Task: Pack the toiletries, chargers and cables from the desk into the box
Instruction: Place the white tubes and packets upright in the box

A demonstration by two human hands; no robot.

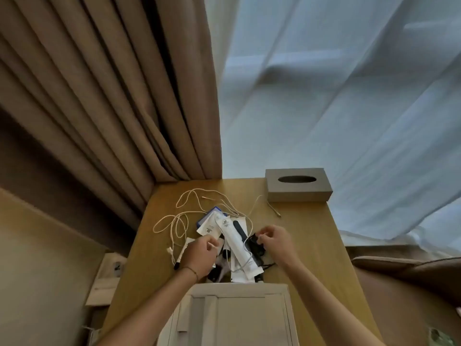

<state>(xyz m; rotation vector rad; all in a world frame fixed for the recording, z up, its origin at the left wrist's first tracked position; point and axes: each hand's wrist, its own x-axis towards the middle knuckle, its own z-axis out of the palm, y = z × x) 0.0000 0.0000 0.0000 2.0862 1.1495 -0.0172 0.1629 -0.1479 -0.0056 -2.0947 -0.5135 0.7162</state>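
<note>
On the wooden desk (311,233) lies a heap of toiletries in white wrappers, with a long white tube (237,245) across it. A beige cable (179,221) loops to the left and back of the heap. A black charger with its black cable (254,244) lies at the right. My left hand (199,255) pinches a small white thing at the heap's left side. My right hand (274,239) pinches the black cable at the charger. The pale grey box (237,313) stands open at the desk's near edge, below both hands.
A grey tissue box (298,184) stands at the desk's back right. Brown curtains (112,96) hang behind on the left, a sheer white curtain (349,96) on the right. A brown chair back (411,270) is at the right.
</note>
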